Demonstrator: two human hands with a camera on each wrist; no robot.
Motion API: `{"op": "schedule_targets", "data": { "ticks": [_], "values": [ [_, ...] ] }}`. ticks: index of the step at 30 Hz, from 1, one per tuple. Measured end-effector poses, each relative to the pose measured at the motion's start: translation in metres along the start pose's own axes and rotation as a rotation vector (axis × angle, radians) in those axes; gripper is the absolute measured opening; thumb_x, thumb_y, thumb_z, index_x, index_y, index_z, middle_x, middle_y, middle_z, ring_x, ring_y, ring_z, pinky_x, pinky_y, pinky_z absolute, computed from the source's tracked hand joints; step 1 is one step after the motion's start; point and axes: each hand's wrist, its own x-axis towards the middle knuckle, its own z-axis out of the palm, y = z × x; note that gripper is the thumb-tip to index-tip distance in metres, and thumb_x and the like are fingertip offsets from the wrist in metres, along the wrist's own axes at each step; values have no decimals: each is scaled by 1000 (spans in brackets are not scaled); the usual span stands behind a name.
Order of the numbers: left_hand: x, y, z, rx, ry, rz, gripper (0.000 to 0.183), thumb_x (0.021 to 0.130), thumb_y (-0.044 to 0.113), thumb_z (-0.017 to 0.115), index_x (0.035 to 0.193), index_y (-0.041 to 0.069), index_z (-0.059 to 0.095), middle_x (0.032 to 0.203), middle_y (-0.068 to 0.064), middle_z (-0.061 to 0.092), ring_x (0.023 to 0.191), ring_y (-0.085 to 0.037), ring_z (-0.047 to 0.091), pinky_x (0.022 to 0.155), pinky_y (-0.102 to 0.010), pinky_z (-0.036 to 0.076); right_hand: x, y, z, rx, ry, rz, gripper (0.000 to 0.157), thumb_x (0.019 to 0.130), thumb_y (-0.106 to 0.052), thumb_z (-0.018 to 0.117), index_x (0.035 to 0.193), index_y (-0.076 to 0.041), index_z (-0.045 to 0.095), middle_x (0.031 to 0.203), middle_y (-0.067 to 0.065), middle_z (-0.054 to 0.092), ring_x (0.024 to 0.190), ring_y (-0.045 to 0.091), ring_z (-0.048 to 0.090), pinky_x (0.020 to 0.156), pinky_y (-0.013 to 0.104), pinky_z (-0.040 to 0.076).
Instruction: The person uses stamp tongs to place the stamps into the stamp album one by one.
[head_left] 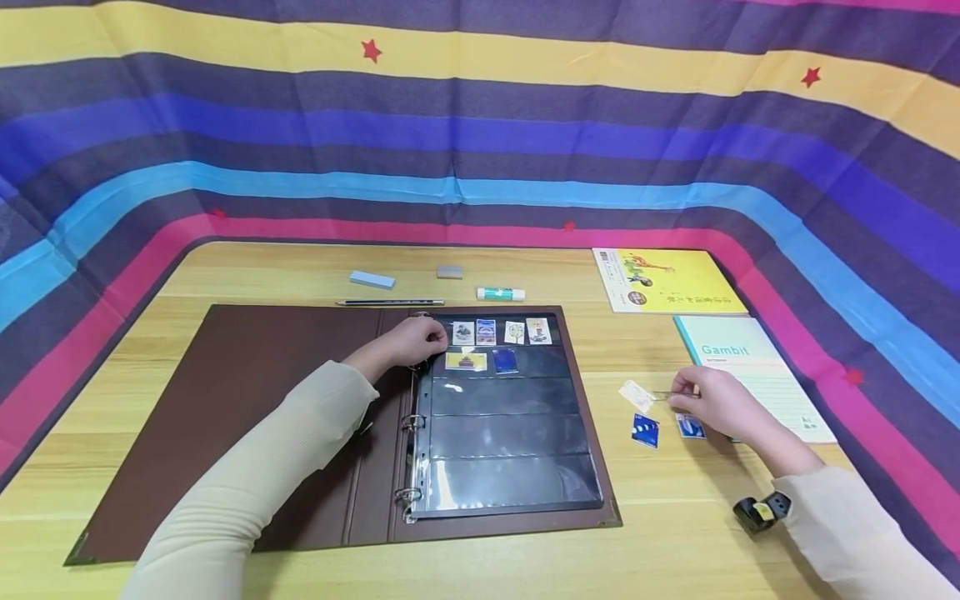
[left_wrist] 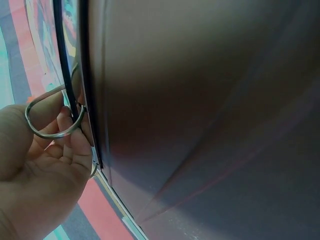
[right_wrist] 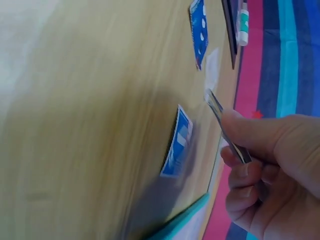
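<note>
An open brown ring-binder stamp album (head_left: 300, 417) lies on the table, with a black pocket page (head_left: 502, 433) on its right side. Several stamps sit in the page's top two rows, among them a yellow stamp (head_left: 466, 361) and a dark blue stamp (head_left: 506, 361). My left hand (head_left: 411, 342) pinches the page's edge by the upper metal ring (left_wrist: 31, 117). In my right hand (head_left: 712, 400) I grip metal tweezers (right_wrist: 227, 127), their tips at the edge of a pale stamp (head_left: 637, 395). Nearby lie a blue stamp with white shapes (head_left: 645, 431) and another blue stamp (head_left: 690, 426), partly below my fingers.
Behind the album are a pencil (head_left: 390, 302), a blue block (head_left: 372, 279), a small grey block (head_left: 450, 272) and a glue stick (head_left: 501, 294). A yellow booklet (head_left: 675, 279) and a Gambit notebook (head_left: 757, 367) lie at right. Striped cloth (head_left: 480, 150) surrounds the table.
</note>
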Motion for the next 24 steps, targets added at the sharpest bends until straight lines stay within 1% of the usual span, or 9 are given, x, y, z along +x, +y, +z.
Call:
{"op": "schedule_targets", "data": {
  "ticks": [4,8,12,19,24],
  "values": [
    [0,0,0,-6,-2,-1,14,83,9,44,72,5,53,62,-2,45,54,-15,41,56,-27,33,6,-2,2,12,28,28,7,72,-11,63,71,-10,56,64,-3,50,57,13,42,54,29,35],
    [0,0,0,-9,-1,-4,14,84,10,44,73,6,53,63,-3,46,54,-15,41,55,-27,34,7,-4,2,38,6,79,7,72,-11,62,71,-8,55,63,-1,49,55,14,42,52,29,35],
    [0,0,0,-6,2,-14,13,84,10,45,75,6,53,65,-3,46,55,-16,42,55,-27,34,6,-4,2,32,-18,106,10,73,-14,62,69,-8,54,59,-2,48,53,13,41,50,28,34],
    [0,0,0,-1,7,-9,13,83,10,45,74,6,54,65,-3,47,56,-15,43,56,-27,34,8,-5,4,27,-8,114,12,74,-14,60,66,-9,54,55,-3,45,50,12,39,48,27,32],
    [0,0,0,8,8,2,13,83,10,45,72,7,53,64,-2,47,55,-15,42,56,-27,34,14,-12,-5,48,35,79,12,75,-14,60,65,-8,54,56,-2,46,50,13,39,48,27,32]
  ]
}}
